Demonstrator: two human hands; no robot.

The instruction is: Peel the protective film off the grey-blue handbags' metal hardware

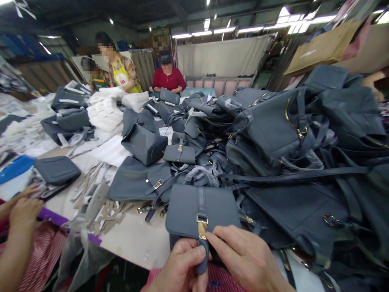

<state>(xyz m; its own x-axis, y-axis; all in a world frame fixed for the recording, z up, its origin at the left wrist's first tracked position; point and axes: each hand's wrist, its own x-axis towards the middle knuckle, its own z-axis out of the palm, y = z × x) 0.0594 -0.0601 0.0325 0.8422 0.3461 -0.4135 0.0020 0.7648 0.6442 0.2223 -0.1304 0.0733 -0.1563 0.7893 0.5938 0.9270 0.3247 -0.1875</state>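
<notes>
A dark blue-grey flap bag (184, 209) is at the front edge of the table, its flap facing me. Down its middle runs a strap (201, 198) with a gold buckle (202, 228). My left hand (185, 261) is closed, thumb on top, pinching the strap's rounded lower end below the buckle. From the right, my right hand (243, 253) meets the bag with curled fingers, its fingertips at the buckle's right edge. Its thumb and the underside of its grip are hidden. The lower part of the bag is behind my hands.
Bags in the same leather (267, 134) are heaped behind and to the right. Paper scraps (114, 215) litter the table (133, 235) at left. A co-worker's hands (26, 207) are beside another bag (57, 170) at far left. A person in red (168, 79) and two others are across the table.
</notes>
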